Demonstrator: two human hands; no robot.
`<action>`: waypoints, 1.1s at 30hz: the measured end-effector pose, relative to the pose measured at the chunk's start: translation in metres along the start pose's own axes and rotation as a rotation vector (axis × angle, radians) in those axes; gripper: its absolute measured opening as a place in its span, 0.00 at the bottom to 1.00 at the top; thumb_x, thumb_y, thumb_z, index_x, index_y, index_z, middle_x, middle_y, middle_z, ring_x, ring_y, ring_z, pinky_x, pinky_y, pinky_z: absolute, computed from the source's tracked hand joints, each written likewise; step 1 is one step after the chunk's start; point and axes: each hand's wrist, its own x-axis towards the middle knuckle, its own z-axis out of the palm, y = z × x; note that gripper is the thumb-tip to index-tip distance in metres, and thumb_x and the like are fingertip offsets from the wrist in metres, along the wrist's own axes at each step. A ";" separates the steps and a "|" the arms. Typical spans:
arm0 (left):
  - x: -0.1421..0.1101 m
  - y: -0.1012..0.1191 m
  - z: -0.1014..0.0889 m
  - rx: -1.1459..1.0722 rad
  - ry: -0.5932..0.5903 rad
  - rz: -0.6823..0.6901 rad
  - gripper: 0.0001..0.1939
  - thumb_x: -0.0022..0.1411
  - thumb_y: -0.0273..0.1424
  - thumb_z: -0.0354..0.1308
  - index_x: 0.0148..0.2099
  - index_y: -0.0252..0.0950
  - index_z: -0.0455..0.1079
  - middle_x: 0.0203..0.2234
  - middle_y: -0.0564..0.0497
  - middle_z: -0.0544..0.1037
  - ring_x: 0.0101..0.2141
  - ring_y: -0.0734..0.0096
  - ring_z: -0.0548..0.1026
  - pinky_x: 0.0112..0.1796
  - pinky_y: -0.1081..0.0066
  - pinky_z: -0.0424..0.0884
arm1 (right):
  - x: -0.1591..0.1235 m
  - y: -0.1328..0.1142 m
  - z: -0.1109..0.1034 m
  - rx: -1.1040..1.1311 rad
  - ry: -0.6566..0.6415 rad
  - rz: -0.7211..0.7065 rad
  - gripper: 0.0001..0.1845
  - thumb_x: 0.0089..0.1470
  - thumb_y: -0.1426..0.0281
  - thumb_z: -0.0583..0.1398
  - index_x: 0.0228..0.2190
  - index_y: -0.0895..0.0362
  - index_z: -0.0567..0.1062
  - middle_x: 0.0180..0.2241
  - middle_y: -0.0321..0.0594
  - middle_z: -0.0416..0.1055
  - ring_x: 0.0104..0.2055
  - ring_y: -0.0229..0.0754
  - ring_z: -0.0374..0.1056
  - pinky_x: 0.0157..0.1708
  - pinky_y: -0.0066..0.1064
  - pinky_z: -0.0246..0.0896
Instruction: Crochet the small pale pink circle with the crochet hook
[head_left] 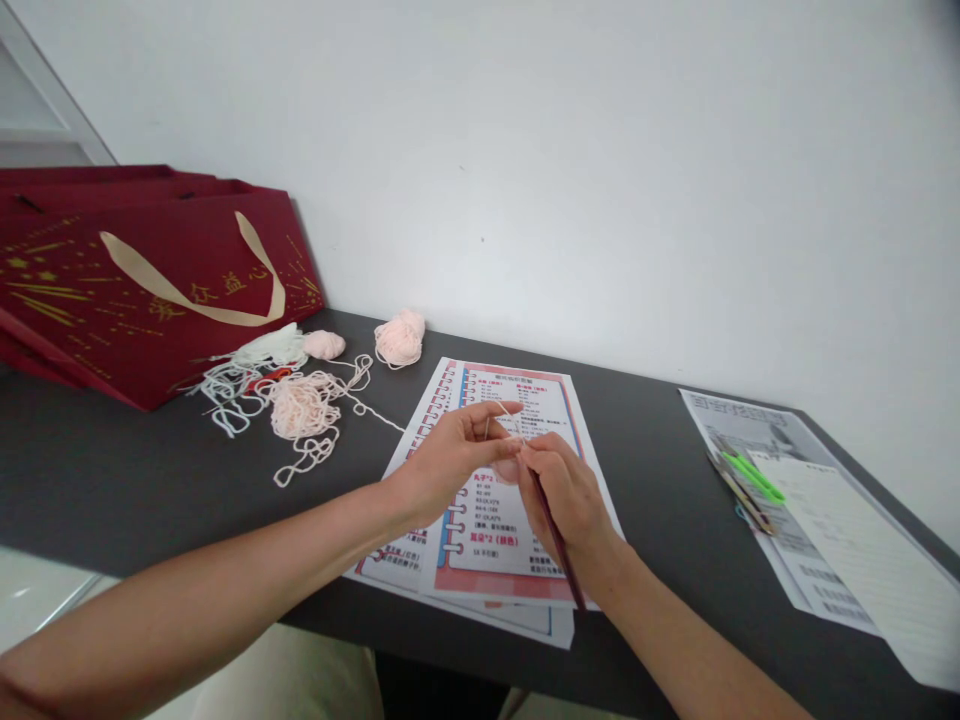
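My right hand (574,495) is closed around a crochet hook with a dark red handle (553,530), which slants down toward the table's front edge. My left hand (457,445) pinches a small pale pink crochet piece (507,469) at the hook's tip, the piece partly hidden by fingers. Yarn is stretched over the raised left forefinger. From the left, a pale yarn strand (384,416) runs from a loose tangle of yarn (298,408) toward my left hand. Beneath both hands lie printed pattern sheets (491,583) with pink borders.
Dark red gift bags (172,290) with a cream ribbon handle stand at the left. A pink yarn ball (400,338) rests near the wall, with white yarn (274,345) beside the bags. At the right, papers (847,530) carry a bright green tool (756,478) and scissors-like metal item (742,497).
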 end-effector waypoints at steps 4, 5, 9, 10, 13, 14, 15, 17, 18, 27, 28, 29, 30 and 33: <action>0.002 0.004 -0.002 -0.143 -0.087 -0.105 0.20 0.50 0.25 0.65 0.48 0.31 0.71 0.22 0.56 0.72 0.25 0.79 0.70 0.34 0.73 0.64 | 0.000 0.001 0.000 -0.037 0.037 -0.120 0.09 0.56 0.79 0.54 0.34 0.52 0.66 0.29 0.38 0.67 0.31 0.40 0.64 0.28 0.32 0.60; 0.003 0.005 -0.004 -0.169 -0.107 -0.135 0.20 0.50 0.24 0.66 0.47 0.32 0.71 0.22 0.56 0.72 0.26 0.78 0.70 0.34 0.72 0.64 | 0.001 0.002 -0.001 0.053 0.048 -0.070 0.10 0.56 0.79 0.55 0.36 0.52 0.66 0.31 0.37 0.68 0.31 0.40 0.65 0.29 0.32 0.61; 0.007 0.011 -0.010 -0.176 -0.110 -0.163 0.21 0.49 0.23 0.65 0.48 0.31 0.71 0.27 0.52 0.74 0.29 0.76 0.72 0.36 0.71 0.64 | 0.005 0.006 -0.005 0.589 0.076 0.357 0.06 0.56 0.75 0.57 0.33 0.51 0.67 0.31 0.34 0.66 0.26 0.34 0.63 0.24 0.28 0.60; 0.008 0.013 -0.012 -0.165 -0.100 -0.151 0.22 0.49 0.22 0.65 0.48 0.31 0.71 0.27 0.52 0.74 0.28 0.76 0.71 0.35 0.72 0.63 | 0.006 0.007 -0.006 0.717 0.079 0.441 0.05 0.56 0.75 0.58 0.32 0.51 0.68 0.30 0.33 0.66 0.24 0.33 0.62 0.23 0.28 0.58; 0.011 0.016 -0.016 -0.139 -0.103 -0.118 0.21 0.49 0.21 0.65 0.48 0.30 0.72 0.25 0.54 0.73 0.27 0.78 0.70 0.33 0.73 0.62 | 0.012 0.008 -0.010 0.934 0.102 0.542 0.05 0.54 0.74 0.59 0.30 0.53 0.69 0.27 0.31 0.66 0.22 0.32 0.61 0.21 0.27 0.55; 0.011 0.017 -0.018 -0.131 -0.116 -0.115 0.21 0.49 0.21 0.65 0.47 0.30 0.72 0.24 0.54 0.73 0.26 0.79 0.70 0.33 0.73 0.62 | 0.014 0.008 -0.011 0.952 0.110 0.553 0.04 0.53 0.74 0.60 0.29 0.53 0.70 0.27 0.31 0.66 0.22 0.32 0.61 0.21 0.27 0.54; 0.012 0.018 -0.019 -0.124 -0.131 -0.116 0.21 0.49 0.21 0.64 0.47 0.30 0.72 0.24 0.55 0.72 0.26 0.79 0.70 0.33 0.73 0.62 | 0.015 0.008 -0.013 0.957 0.112 0.562 0.04 0.53 0.74 0.61 0.29 0.53 0.70 0.27 0.32 0.67 0.22 0.32 0.61 0.21 0.26 0.54; 0.012 0.020 -0.021 -0.114 -0.150 -0.124 0.21 0.49 0.20 0.64 0.47 0.30 0.72 0.24 0.55 0.71 0.26 0.80 0.69 0.32 0.74 0.62 | 0.017 0.008 -0.016 0.958 0.106 0.580 0.04 0.52 0.74 0.61 0.29 0.54 0.71 0.27 0.32 0.67 0.22 0.32 0.61 0.21 0.27 0.53; 0.012 0.021 -0.022 -0.111 -0.154 -0.132 0.20 0.49 0.20 0.64 0.47 0.30 0.72 0.23 0.55 0.71 0.25 0.80 0.69 0.32 0.74 0.62 | 0.017 0.009 -0.017 0.958 0.099 0.585 0.04 0.52 0.74 0.61 0.29 0.54 0.72 0.26 0.32 0.67 0.22 0.32 0.61 0.21 0.27 0.53; 0.011 0.033 -0.028 -0.071 -0.261 -0.250 0.19 0.49 0.20 0.64 0.46 0.30 0.74 0.21 0.55 0.70 0.23 0.79 0.68 0.27 0.76 0.62 | 0.014 0.018 -0.028 0.878 -0.014 0.487 0.05 0.51 0.75 0.63 0.29 0.53 0.73 0.29 0.34 0.68 0.24 0.34 0.61 0.22 0.29 0.53; 0.012 0.034 -0.029 -0.063 -0.271 -0.261 0.19 0.49 0.21 0.64 0.46 0.30 0.74 0.21 0.55 0.70 0.23 0.79 0.68 0.26 0.76 0.62 | 0.014 0.018 -0.029 0.879 -0.028 0.482 0.06 0.51 0.75 0.63 0.29 0.52 0.73 0.30 0.34 0.68 0.24 0.33 0.61 0.22 0.29 0.53; 0.012 0.035 -0.029 -0.057 -0.282 -0.270 0.18 0.48 0.21 0.64 0.45 0.30 0.74 0.21 0.55 0.69 0.23 0.79 0.68 0.26 0.76 0.62 | 0.014 0.018 -0.031 0.878 -0.042 0.480 0.06 0.51 0.76 0.63 0.30 0.52 0.74 0.30 0.34 0.69 0.24 0.33 0.60 0.22 0.29 0.53; 0.012 0.036 -0.030 -0.051 -0.295 -0.278 0.18 0.48 0.21 0.64 0.45 0.31 0.75 0.21 0.55 0.69 0.23 0.79 0.68 0.25 0.77 0.63 | 0.014 0.018 -0.032 0.876 -0.056 0.480 0.07 0.51 0.76 0.63 0.30 0.52 0.74 0.30 0.34 0.69 0.23 0.33 0.60 0.22 0.29 0.53; 0.013 0.036 -0.034 -0.032 -0.344 -0.299 0.17 0.49 0.21 0.63 0.44 0.31 0.75 0.22 0.54 0.71 0.24 0.79 0.69 0.26 0.77 0.64 | 0.015 0.017 -0.035 0.868 -0.094 0.487 0.07 0.50 0.77 0.64 0.29 0.52 0.74 0.30 0.34 0.70 0.24 0.32 0.60 0.22 0.28 0.53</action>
